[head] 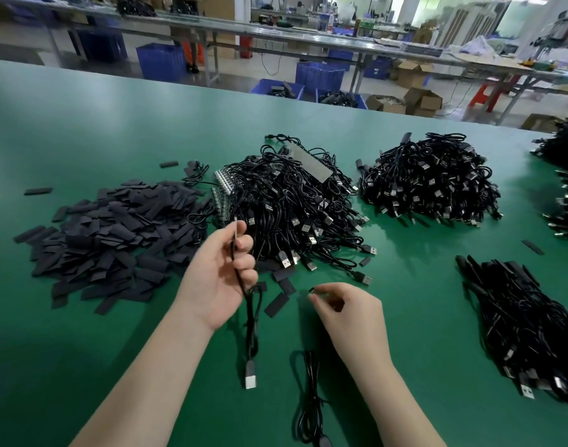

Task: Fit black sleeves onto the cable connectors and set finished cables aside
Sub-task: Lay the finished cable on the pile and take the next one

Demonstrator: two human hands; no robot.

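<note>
My left hand [223,272] grips a black cable [251,321] upright. Its thin connector end pokes above my fingers and its USB plug [250,379] hangs down near the green table [115,130]. My right hand [347,309] pinches a small black piece at its fingertips, just above the table. A second coiled black cable [310,404] lies under my right wrist. A heap of flat black sleeves [115,233] lies to the left. A big pile of black cables [292,201] sits straight ahead.
Another cable pile [430,182] lies at centre right and more cables [563,188] at the far right edge. A bundle of cables [527,324] lies at the near right. Loose sleeves [277,303] are scattered between my hands. Blue crates [160,61] and benches stand beyond the table.
</note>
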